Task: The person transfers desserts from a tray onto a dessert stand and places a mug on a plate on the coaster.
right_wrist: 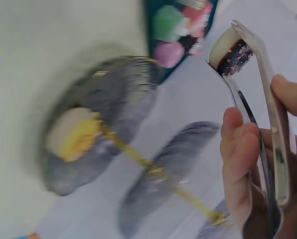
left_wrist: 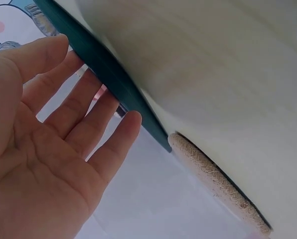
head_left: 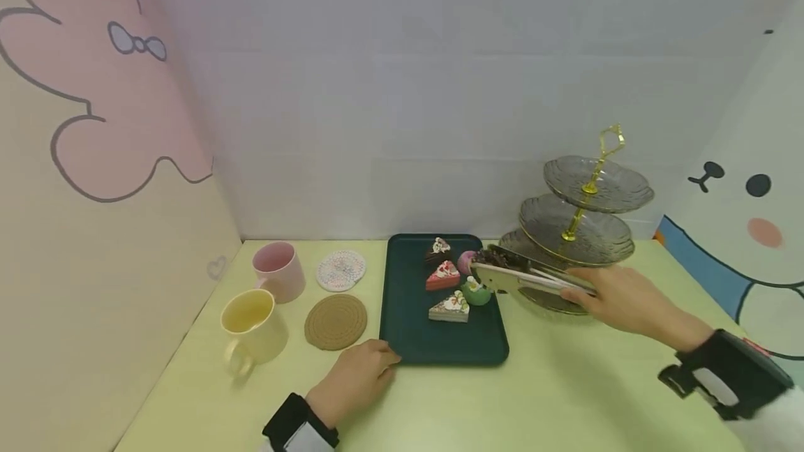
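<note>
My right hand (head_left: pixel 618 298) grips metal tongs (head_left: pixel 553 282) beside the three-tier grey stand (head_left: pixel 606 229). Between the tong tips, a small cream-coloured toy cake (right_wrist: pixel 236 57) with a dark speckled top is pinched, held over the right edge of the dark green tray (head_left: pixel 411 340) in the head view. My left hand (head_left: pixel 358 377) touches the tray's front left corner with its fingers fairly straight. On the tray sit a chocolate cake slice (head_left: pixel 437 251), a red slice (head_left: pixel 443 275), a layered slice (head_left: pixel 449 307), a green round sweet (head_left: pixel 476 293) and a pink one (head_left: pixel 465 261).
A cream and yellow toy cake (right_wrist: pixel 78 134) sits on the stand's lowest tier. Left of the tray lie a white speckled coaster (head_left: pixel 340 270) and a brown woven coaster (head_left: pixel 336 321). A pink mug (head_left: pixel 279 272) and a yellow mug (head_left: pixel 254 330) stand further left. Walls enclose the table.
</note>
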{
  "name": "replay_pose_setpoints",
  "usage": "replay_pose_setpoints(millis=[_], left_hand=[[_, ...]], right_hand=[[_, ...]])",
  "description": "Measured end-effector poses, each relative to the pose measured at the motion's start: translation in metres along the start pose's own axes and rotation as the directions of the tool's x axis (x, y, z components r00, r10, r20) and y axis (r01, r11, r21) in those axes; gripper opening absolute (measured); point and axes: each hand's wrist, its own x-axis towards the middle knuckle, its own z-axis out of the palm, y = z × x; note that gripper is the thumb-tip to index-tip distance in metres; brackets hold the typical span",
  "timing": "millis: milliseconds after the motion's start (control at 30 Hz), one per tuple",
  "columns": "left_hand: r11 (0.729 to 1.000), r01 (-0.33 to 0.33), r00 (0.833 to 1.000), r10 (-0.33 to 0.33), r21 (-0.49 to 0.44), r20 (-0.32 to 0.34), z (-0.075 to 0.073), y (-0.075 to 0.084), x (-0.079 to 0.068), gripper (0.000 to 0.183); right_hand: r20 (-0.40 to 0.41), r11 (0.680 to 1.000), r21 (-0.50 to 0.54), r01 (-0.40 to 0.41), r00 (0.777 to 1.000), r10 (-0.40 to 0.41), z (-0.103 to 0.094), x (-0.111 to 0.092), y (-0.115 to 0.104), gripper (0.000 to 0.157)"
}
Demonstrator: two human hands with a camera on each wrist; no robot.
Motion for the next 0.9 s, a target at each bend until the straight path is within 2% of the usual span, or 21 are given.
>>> replay_pose_setpoints(millis=[133, 400, 533, 667, 900], left_hand=[[1.000, 0.011, 1.000, -0.011, -0.005, 0.003, -0.004, -0.001, 0.002, 0.016], [1.000, -0.006, 1.000, 0.006, -0.011, -0.002, -0.001, 0.001, 0.003, 0.016], [1.000, -0.010, 1.000, 0.009, -0.010, -0.002, -0.001, 0.000, 0.001, 0.016], [1.000, -0.011, 1.000, 0.011, -0.014, 0.001, 0.001, -0.001, 0.001, 0.016], [1.000, -0.018, 1.000, 0.018, -0.015, -0.008, 0.002, -0.001, 0.002, 0.016]], right_hand=[[0.009, 0.999, -0.010, -0.040, 0.999, 0.040, 0.014, -0.024, 0.021, 0.050], [-0.013, 0.991, -0.023, -0.131, 0.991, 0.131, 0.035, -0.036, 0.052, 0.031], [-0.010, 0.987, -0.033, -0.154, 0.988, 0.154, 0.044, -0.033, 0.063, 0.029], [0.038, 0.987, -0.028, -0.157, 0.987, 0.158, 0.049, -0.030, 0.070, 0.032], [0.082, 0.983, 0.015, -0.184, 0.980, 0.182, 0.052, -0.026, 0.071, 0.031]])
